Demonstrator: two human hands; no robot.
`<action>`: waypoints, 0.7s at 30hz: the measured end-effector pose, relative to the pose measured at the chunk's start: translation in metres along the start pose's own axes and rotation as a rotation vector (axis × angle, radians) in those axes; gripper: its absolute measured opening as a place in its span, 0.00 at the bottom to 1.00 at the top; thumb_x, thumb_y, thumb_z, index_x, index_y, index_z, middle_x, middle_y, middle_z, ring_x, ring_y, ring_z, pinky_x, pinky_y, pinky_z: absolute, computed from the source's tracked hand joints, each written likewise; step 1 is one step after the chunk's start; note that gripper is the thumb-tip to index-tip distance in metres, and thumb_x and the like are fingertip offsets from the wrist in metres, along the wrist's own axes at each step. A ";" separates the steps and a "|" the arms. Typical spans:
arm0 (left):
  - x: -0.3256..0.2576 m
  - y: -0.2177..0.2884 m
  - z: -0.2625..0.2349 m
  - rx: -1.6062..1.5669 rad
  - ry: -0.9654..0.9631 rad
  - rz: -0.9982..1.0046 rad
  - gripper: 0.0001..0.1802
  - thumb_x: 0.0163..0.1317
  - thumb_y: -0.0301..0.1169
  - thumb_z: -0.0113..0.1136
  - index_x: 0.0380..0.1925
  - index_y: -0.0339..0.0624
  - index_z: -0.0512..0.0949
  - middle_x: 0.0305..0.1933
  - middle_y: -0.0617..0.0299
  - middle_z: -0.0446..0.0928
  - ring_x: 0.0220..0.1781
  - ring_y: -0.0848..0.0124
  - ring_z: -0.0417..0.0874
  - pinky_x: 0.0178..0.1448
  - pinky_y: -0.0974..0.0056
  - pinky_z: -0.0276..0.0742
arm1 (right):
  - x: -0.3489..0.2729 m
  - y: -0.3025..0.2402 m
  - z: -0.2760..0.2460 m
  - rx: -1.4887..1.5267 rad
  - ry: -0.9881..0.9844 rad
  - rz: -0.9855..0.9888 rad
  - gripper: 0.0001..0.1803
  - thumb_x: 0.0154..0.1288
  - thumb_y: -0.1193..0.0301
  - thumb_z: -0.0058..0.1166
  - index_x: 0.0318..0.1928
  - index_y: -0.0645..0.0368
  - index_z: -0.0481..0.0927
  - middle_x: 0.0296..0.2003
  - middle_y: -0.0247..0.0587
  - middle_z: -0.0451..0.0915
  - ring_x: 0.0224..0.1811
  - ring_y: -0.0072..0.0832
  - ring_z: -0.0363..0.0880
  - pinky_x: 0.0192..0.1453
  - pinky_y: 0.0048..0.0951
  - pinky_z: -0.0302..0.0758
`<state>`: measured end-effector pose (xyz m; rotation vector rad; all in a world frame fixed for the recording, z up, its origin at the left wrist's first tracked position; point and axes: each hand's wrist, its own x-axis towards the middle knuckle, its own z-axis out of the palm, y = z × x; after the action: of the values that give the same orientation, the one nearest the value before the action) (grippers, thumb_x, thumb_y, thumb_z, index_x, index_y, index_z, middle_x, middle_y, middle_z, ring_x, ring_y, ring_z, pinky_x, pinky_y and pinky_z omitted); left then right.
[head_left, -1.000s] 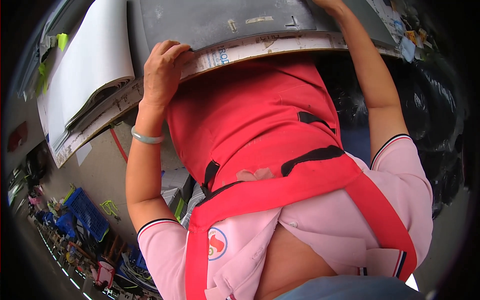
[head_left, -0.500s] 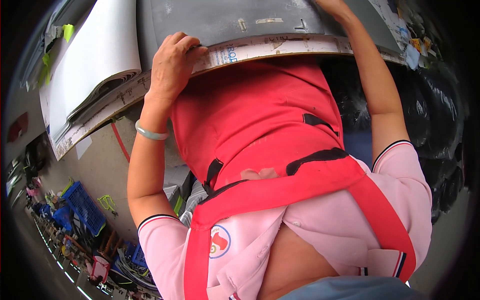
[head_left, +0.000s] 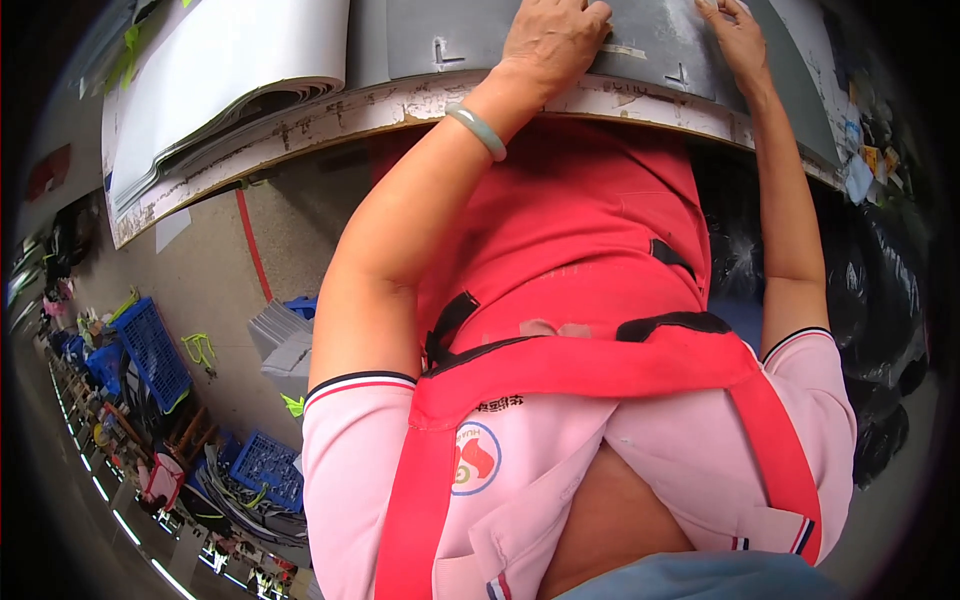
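Note:
A dark grey board (head_left: 470,30) lies on the table, with an L-shaped mark (head_left: 445,55) near its front left and a pale strip (head_left: 626,52) stuck further right. My left hand (head_left: 560,40) is over the board, fingers curled in; what they hold, if anything, is hidden. To its right, my right hand (head_left: 740,42) bends its fingers into a pinch at the top edge of the view, beside a whitish smear on the board. I cannot make out anything between those fingertips.
A folded stack of white sheets (head_left: 235,50) sits at the table's left. The worn table edge (head_left: 390,105) runs before my red apron (head_left: 570,220). Black plastic bags (head_left: 880,270) stand at the right; blue crates (head_left: 155,350) are on the floor at left.
My left hand has left the board's front edge and moved right, nearer my right hand. The right hand shows more fully. The whole view has shifted, and the left L-shaped mark is now visible.

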<state>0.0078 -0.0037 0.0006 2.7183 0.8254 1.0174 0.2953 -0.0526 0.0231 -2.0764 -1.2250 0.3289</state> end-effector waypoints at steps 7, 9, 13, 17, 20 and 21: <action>-0.005 -0.001 -0.019 0.100 -0.086 -0.102 0.15 0.71 0.38 0.56 0.54 0.51 0.81 0.58 0.54 0.76 0.66 0.53 0.74 0.71 0.30 0.62 | -0.079 -0.064 -0.012 0.130 -0.412 -0.134 0.12 0.75 0.63 0.61 0.50 0.56 0.86 0.38 0.26 0.83 0.36 0.14 0.76 0.43 0.20 0.74; -0.001 0.005 -0.019 0.114 -0.171 -0.156 0.16 0.72 0.38 0.55 0.56 0.50 0.80 0.63 0.52 0.75 0.71 0.51 0.71 0.74 0.28 0.58 | -0.086 -0.050 -0.025 -0.030 -0.464 -0.209 0.11 0.75 0.67 0.59 0.51 0.59 0.86 0.36 0.31 0.83 0.34 0.17 0.78 0.42 0.25 0.77; 0.001 0.005 -0.017 0.089 -0.167 -0.151 0.16 0.72 0.38 0.56 0.56 0.50 0.81 0.64 0.52 0.75 0.72 0.51 0.71 0.75 0.28 0.58 | -0.093 -0.041 -0.027 -0.106 -0.454 -0.358 0.11 0.74 0.68 0.60 0.51 0.59 0.86 0.35 0.35 0.83 0.35 0.22 0.80 0.43 0.26 0.77; 0.000 0.006 -0.015 0.078 -0.148 -0.154 0.16 0.72 0.39 0.56 0.56 0.50 0.81 0.63 0.52 0.76 0.71 0.51 0.71 0.75 0.28 0.58 | -0.092 -0.045 -0.022 -0.147 -0.429 -0.519 0.09 0.74 0.68 0.59 0.47 0.61 0.84 0.35 0.39 0.83 0.34 0.27 0.82 0.41 0.29 0.77; 0.001 0.006 -0.018 0.095 -0.153 -0.162 0.16 0.71 0.39 0.57 0.55 0.50 0.82 0.62 0.53 0.76 0.71 0.51 0.72 0.74 0.28 0.59 | -0.089 -0.048 -0.025 -0.255 -0.393 -0.635 0.09 0.74 0.68 0.59 0.44 0.62 0.83 0.33 0.39 0.82 0.32 0.27 0.81 0.39 0.30 0.76; 0.000 0.008 -0.020 0.108 -0.171 -0.154 0.16 0.71 0.39 0.57 0.55 0.50 0.82 0.62 0.53 0.76 0.71 0.52 0.72 0.74 0.29 0.59 | -0.089 -0.048 -0.026 -0.305 -0.375 -0.667 0.10 0.75 0.67 0.59 0.43 0.63 0.82 0.31 0.39 0.81 0.31 0.25 0.80 0.38 0.31 0.76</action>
<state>-0.0012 -0.0121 0.0182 2.7297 1.0665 0.7186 0.2307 -0.1242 0.0639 -1.7447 -2.2191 0.2275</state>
